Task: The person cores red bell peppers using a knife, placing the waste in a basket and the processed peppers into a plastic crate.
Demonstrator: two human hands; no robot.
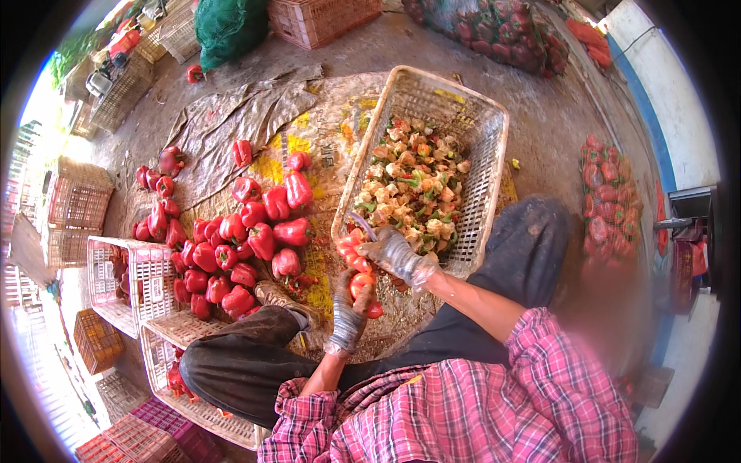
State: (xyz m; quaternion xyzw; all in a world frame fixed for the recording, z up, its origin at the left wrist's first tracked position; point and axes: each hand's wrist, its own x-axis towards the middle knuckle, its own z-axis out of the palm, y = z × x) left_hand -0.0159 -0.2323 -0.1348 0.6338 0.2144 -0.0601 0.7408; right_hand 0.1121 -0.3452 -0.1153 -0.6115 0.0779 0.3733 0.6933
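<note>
My left hand [349, 312], in a grey-and-white glove, is closed round a red bell pepper [360, 285] in front of me. Close above it, my right hand [395, 256], also gloved, grips a small curved tool [360, 224] with a pale purplish look. More red pepper flesh [351, 251] shows between the two hands; whether it is one piece or separate ones is unclear. Beside my right hand stands a white plastic crate [475, 116], partly filled with pepper cores [421, 177], pale with seeds and green stems. A pile of whole red peppers [231, 247] lies left of my hands.
Two white crates [154, 270] [231, 424] stand at my left, with red pieces inside. Net sacks of peppers lie at the right [610, 201] and far side [502, 38]. A green sack [230, 31] and a pink crate [324, 21] are at the back. A stained sheet [216, 123] covers the floor.
</note>
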